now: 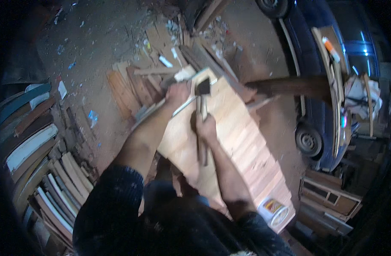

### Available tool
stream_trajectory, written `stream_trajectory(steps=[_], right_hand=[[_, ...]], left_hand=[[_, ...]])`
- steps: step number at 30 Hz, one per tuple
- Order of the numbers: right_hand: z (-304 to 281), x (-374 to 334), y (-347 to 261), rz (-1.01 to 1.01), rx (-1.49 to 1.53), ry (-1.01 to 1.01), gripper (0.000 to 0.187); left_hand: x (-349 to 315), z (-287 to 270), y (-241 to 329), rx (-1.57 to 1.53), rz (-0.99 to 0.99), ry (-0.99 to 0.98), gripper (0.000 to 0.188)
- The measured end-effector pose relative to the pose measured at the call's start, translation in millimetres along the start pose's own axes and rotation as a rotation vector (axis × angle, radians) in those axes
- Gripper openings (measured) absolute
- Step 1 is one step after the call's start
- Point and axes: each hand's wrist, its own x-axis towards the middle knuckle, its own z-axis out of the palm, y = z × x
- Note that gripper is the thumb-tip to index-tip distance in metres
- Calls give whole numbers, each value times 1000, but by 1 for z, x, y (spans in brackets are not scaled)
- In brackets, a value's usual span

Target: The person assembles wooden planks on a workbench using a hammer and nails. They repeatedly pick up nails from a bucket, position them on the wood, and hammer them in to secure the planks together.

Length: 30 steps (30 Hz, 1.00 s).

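Observation:
Below me lies a long pale wooden panel (242, 132), seemingly made of strips side by side, running from upper middle to lower right. My right hand (207, 127) is wrapped around the wooden handle of a hatchet-like tool (202, 87), whose dark, broad head lies over the panel's far end. At that end's left edge, my left hand (178, 92) is closed, with its fingers partly hidden. What it grips cannot be made out. A pale strip runs along the edge close to that hand. On the near right end of the panel sits a white tub (273, 211) with a coloured label.
Scrap boards (131, 87) are piled beyond the panel on the dirt floor. Curved wooden pieces (67, 183) stack up at the left. A blue car (308, 55) stands at the right, with planks against it. A wooden frame (329, 194) lies at lower right.

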Motion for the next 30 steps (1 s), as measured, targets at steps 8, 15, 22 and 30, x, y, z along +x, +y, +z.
stream_trajectory(steps=[8, 15, 22, 30], right_hand=[[-123, -136, 22, 255, 398, -270, 43], [-226, -358, 117, 272, 117, -360, 46], [-261, -495, 204, 342, 64, -224, 50], [-292, -549, 284, 376, -79, -160, 51]], left_hand=[[-143, 35, -5, 123, 338, 381, 61], [-188, 83, 22, 339, 69, 288, 78], [-215, 77, 9, 116, 95, 86, 70], [-265, 148, -62, -826, -664, 917, 57]])
